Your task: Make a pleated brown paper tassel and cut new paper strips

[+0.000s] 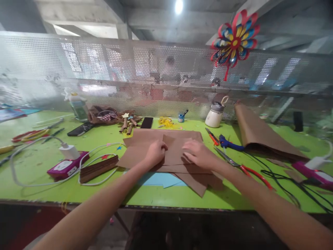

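Several sheets of brown kraft paper (142, 144) lie stacked and overlapping in front of me on the green table. My left hand (156, 152) is closed, its fingers curled at the left edge of a smaller brown piece (174, 149) on top of the stack. Over the right side of that piece, my right hand (195, 152) rests with fingers apart, holding nothing. Light blue paper (156, 178) sticks out beneath the brown sheets at the near side. A loose brown corner (196, 184) points towards the table's front edge.
Scissors (229, 158) with red handles, a blue glue gun (229, 143) and a cutter knife (212, 136) lie right. Folded brown strips (99, 169), a white cable and a purple power strip (68, 165) lie left. Behind are a phone (147, 122), a white jug (214, 116) and a perforated screen (125, 76).
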A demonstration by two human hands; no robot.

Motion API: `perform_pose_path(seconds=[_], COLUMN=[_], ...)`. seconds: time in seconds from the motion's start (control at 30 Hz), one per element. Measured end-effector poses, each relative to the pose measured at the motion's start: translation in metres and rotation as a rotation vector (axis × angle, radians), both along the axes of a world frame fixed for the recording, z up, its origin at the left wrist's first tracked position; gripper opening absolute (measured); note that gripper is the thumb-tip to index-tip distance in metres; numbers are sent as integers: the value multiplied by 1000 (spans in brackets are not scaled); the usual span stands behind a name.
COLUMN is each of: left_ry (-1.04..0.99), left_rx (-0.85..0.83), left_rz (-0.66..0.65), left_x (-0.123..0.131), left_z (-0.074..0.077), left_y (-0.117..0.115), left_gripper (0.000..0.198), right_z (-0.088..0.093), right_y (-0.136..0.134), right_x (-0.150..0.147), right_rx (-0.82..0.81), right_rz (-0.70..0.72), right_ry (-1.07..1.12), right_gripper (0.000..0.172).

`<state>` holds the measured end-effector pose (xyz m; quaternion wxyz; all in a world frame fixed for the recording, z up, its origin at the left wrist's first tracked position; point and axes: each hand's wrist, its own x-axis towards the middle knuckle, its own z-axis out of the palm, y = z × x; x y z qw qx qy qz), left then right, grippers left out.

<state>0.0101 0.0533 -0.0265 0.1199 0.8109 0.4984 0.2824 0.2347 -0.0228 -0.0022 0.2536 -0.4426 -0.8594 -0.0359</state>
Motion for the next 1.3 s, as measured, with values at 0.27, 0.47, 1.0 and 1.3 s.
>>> perform_pose_path(seconds=[0.27, 0.47, 1.0, 1.3], left_ry=[-101, -132, 209, 524], left_rx=[-190, -284, 27, -168], left_rz=[-117, -291, 145, 205], left_x=[-18, -31, -127, -210], left_z=[-9, -7, 50, 42], left_y=[-16, -16, -43, -83], left_gripper=[21, 17, 35, 59], right_z=[-46, -6, -38, -28], right_y=[-31, -42, -32, -29], right_x=[-15, -14, -19, -21], right_rx=[-43, -203, -279, -300], right_rz=[-14, 102, 193, 203], right_ry=[-64, -184, -126, -134], right_gripper=[31, 32, 49, 45])
